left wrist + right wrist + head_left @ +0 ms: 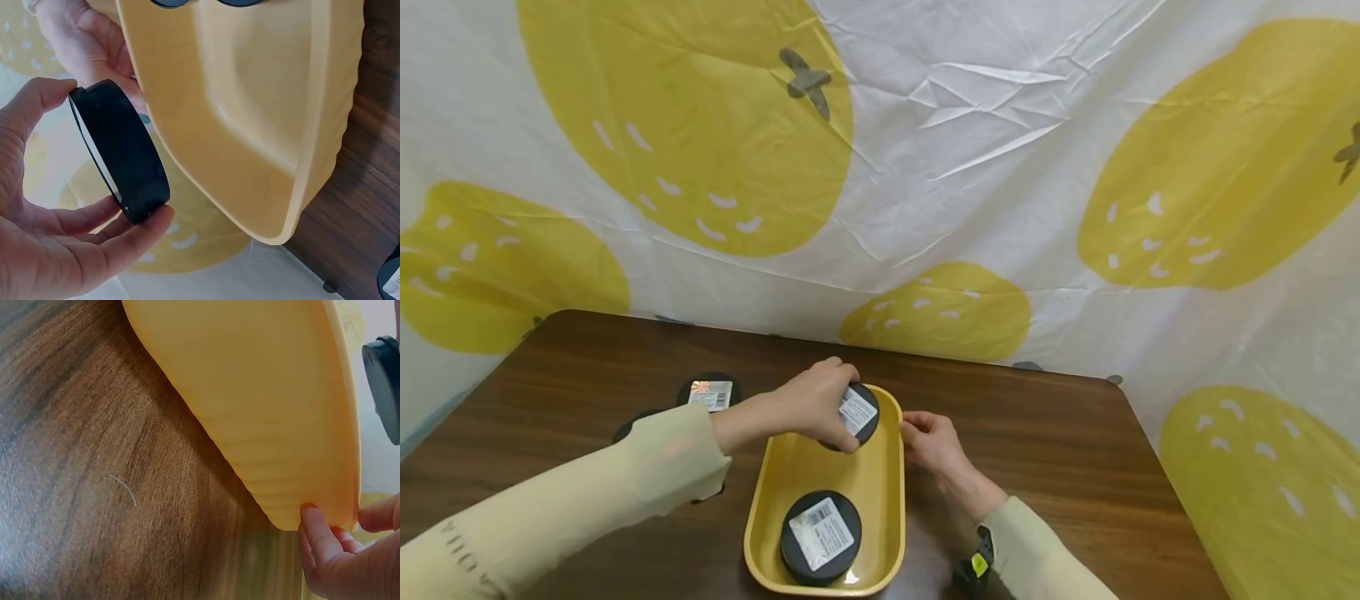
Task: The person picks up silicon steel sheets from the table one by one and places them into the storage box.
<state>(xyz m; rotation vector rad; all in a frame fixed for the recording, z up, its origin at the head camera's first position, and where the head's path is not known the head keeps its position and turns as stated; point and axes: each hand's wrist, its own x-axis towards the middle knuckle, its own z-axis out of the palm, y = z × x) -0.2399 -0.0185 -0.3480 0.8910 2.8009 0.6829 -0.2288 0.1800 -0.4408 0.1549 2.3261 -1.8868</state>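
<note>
My left hand (814,403) grips a round, flat black container (863,415) with a white label on its face. It is held tilted above the far end of a yellow tray (831,462), thumb on one edge and fingers on the opposite one, as the left wrist view shows. At the tray's right side my right hand (942,450) pinches the rim, its fingers against the outer wall (250,412) and the thumb over the edge. A similar labelled black container (821,537) lies in the near end of the tray.
Left of the tray, another labelled black container (711,391) sits on the brown wooden table (1037,442). A further dark one (631,423) is partly hidden by the left sleeve. A white cloth with yellow fruit prints (925,225) hangs behind the table.
</note>
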